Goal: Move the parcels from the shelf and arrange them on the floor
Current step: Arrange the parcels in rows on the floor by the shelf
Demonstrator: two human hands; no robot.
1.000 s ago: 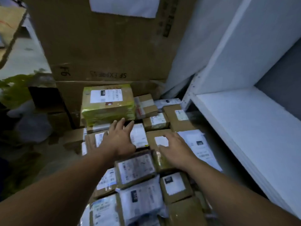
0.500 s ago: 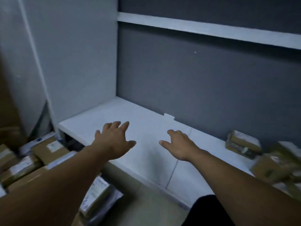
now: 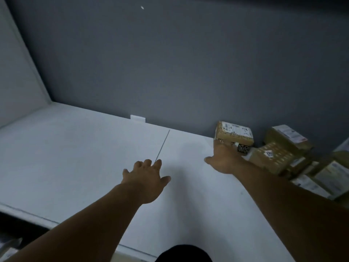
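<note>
A white shelf (image 3: 79, 148) runs across the view against a dark grey back wall. Several brown cardboard parcels with white labels are clustered at its right end. The nearest one, a small brown parcel (image 3: 234, 134), stands against the wall. My right hand (image 3: 224, 157) reaches over the shelf with fingers extended, its fingertips at the front face of that parcel. Another brown parcel (image 3: 270, 156) lies just right of the hand. My left hand (image 3: 145, 176) hovers over the bare middle of the shelf, fingers relaxed and holding nothing.
A white side panel (image 3: 17, 72) closes the shelf on the left. More parcels (image 3: 321, 178) are piled at the far right edge. A thin seam (image 3: 163, 144) crosses the shelf board. The shelf's front edge runs along the bottom left.
The view swung from the parcels on the floor up to the shelf. Both hands left the floor parcels and moved right over the shelf; the right hand reached the small brown parcel.
</note>
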